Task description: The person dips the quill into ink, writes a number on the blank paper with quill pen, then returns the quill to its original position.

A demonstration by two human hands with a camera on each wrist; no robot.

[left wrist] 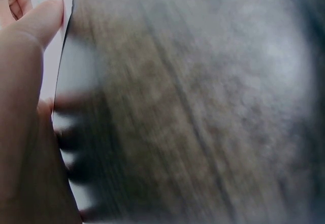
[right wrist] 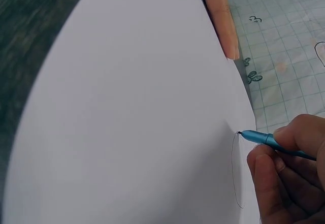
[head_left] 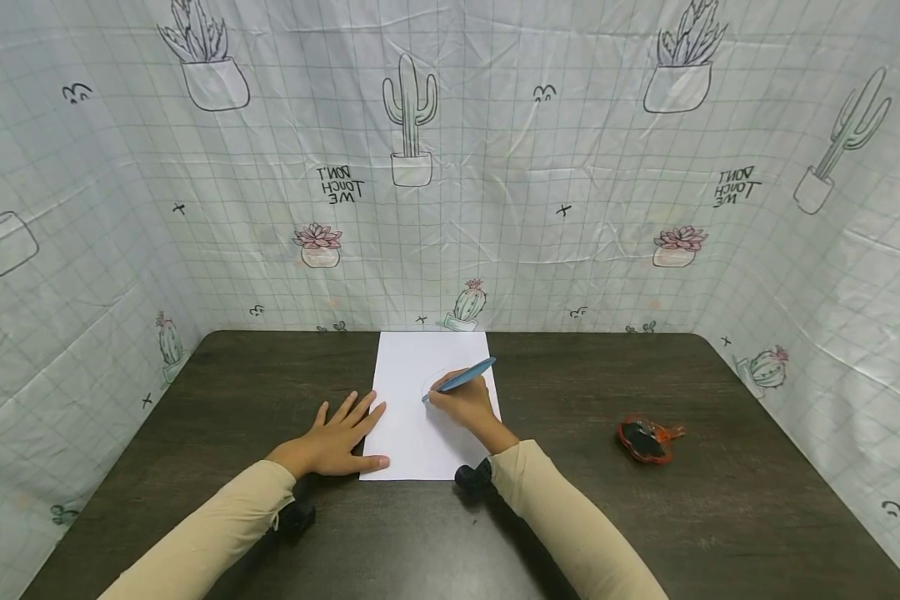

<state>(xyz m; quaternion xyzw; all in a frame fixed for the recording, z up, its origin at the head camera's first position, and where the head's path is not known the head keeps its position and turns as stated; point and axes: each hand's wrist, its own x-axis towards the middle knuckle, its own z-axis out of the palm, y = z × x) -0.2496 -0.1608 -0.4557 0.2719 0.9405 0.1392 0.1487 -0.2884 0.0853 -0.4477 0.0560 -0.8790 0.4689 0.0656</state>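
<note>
A white sheet of paper (head_left: 408, 446) lies on the dark table, reaching its far edge. My right hand (head_left: 465, 406) pinches a blue pen (head_left: 465, 377) between thumb and fingers, its tip on the paper. In the right wrist view, the pen (right wrist: 258, 137) meets the end of a thin curved line (right wrist: 233, 168) drawn on the sheet. Spread flat, my left hand (head_left: 333, 442) rests at the paper's left edge, with thumb and fingertips over the margin. The left wrist view shows its thumb (left wrist: 43, 21) along the sheet's edge.
Right of the paper, a small orange-rimmed object with a dark middle and a short handle (head_left: 647, 440) sits on the dark wooden table (head_left: 555, 517). A white grid-patterned cloth (head_left: 495, 225) with cactus drawings hangs around the back and sides.
</note>
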